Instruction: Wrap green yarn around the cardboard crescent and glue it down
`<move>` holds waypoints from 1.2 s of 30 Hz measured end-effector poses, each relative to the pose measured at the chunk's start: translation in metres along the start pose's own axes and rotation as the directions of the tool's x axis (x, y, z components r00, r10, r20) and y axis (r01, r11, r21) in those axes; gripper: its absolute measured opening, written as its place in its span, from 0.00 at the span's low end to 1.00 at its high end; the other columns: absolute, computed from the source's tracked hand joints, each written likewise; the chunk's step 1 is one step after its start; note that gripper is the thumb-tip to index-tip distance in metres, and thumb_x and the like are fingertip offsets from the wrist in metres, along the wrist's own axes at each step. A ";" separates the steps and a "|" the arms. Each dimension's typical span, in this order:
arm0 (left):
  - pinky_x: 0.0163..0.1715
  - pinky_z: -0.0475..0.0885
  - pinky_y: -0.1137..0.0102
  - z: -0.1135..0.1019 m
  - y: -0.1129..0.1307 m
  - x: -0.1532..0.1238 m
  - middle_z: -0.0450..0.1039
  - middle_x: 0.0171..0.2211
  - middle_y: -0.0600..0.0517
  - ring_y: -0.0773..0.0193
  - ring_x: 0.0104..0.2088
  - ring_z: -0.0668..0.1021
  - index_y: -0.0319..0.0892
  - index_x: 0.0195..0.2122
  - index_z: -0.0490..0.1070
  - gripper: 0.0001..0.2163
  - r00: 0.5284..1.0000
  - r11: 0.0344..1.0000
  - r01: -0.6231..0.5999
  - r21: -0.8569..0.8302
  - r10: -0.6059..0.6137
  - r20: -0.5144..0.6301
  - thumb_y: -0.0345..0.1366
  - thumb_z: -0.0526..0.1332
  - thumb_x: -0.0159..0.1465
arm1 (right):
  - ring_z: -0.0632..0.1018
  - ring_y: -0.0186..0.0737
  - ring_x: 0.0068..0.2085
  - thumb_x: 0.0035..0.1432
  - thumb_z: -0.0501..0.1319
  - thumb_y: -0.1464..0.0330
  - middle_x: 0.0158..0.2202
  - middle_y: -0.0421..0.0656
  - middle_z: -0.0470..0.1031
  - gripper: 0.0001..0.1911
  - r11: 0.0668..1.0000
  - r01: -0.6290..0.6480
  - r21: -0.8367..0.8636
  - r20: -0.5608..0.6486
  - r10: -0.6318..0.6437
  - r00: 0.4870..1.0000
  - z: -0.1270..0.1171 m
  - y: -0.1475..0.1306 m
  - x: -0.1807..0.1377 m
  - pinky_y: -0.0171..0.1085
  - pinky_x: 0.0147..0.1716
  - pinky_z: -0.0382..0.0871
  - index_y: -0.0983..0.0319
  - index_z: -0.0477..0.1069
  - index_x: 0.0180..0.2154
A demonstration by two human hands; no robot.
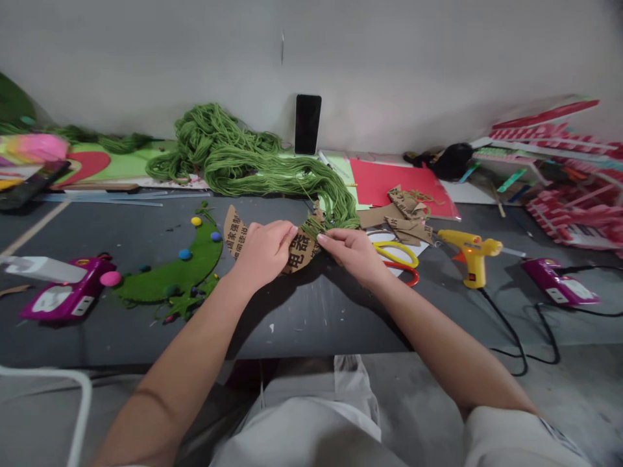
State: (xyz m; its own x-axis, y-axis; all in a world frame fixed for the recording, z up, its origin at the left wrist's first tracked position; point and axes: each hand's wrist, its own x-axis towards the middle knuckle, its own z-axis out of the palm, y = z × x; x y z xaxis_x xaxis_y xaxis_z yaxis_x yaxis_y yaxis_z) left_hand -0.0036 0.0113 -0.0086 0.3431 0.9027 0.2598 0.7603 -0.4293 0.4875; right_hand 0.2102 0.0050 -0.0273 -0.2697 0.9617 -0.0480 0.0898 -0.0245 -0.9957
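Note:
My left hand grips a curved strip of brown cardboard printed with black characters, fingers closed over its middle. My right hand pinches green yarn against the right end of that cardboard, where strands are wrapped around it. The yarn runs back from there to a big loose heap near the wall. Both hands hover just above the dark table.
A green crescent with coloured pompoms lies to the left. Yellow and red scissors, cardboard scraps, a yellow glue gun, purple glue guns, red paper and a phone against the wall surround them.

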 end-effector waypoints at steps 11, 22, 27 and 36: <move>0.42 0.67 0.61 -0.003 0.004 -0.004 0.77 0.38 0.48 0.56 0.38 0.78 0.43 0.44 0.72 0.19 0.999 0.995 -0.034 -0.099 0.036 0.011 0.54 0.55 0.71 | 0.53 0.27 0.22 0.55 0.68 0.48 0.19 0.33 0.54 0.25 0.999 0.039 -0.004 -0.096 -0.039 0.995 -0.002 -0.002 -0.002 0.34 0.21 0.42 0.64 0.73 0.30; 0.62 0.62 0.50 0.005 0.001 -0.002 0.73 0.48 0.45 0.46 0.53 0.76 0.42 0.53 0.69 0.24 0.998 0.997 -0.024 0.073 0.029 -0.060 0.46 0.68 0.58 | 0.53 0.27 0.21 0.58 0.66 0.47 0.18 0.32 0.54 0.26 0.996 0.080 0.048 -0.083 -0.076 0.994 0.006 -0.003 -0.003 0.34 0.21 0.43 0.65 0.75 0.32; 0.71 0.49 0.47 0.001 -0.010 -0.001 0.76 0.51 0.46 0.49 0.54 0.77 0.45 0.56 0.68 0.28 0.989 0.999 -0.017 0.042 0.022 -0.143 0.44 0.71 0.56 | 0.54 0.28 0.20 0.62 0.62 0.45 0.16 0.31 0.54 0.27 0.989 0.130 0.065 -0.127 -0.121 0.985 0.005 -0.003 -0.003 0.33 0.20 0.44 0.65 0.76 0.36; 0.72 0.45 0.43 0.007 -0.009 -0.004 0.76 0.49 0.44 0.49 0.52 0.78 0.40 0.58 0.72 0.26 0.959 0.925 -0.274 0.263 0.285 -0.001 0.43 0.69 0.59 | 0.55 0.27 0.19 0.60 0.66 0.51 0.17 0.31 0.55 0.21 0.984 0.158 0.084 -0.192 -0.139 0.971 -0.017 -0.006 0.002 0.32 0.20 0.44 0.64 0.75 0.37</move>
State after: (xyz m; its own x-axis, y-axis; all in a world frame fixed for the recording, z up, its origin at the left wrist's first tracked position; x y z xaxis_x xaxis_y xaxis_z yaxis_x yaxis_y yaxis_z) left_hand -0.0082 0.0116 -0.0206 0.5450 0.7431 0.3883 0.7542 -0.6368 0.1601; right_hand 0.2249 0.0118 -0.0199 -0.0906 0.9901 0.1074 -0.0352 0.1046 -0.9939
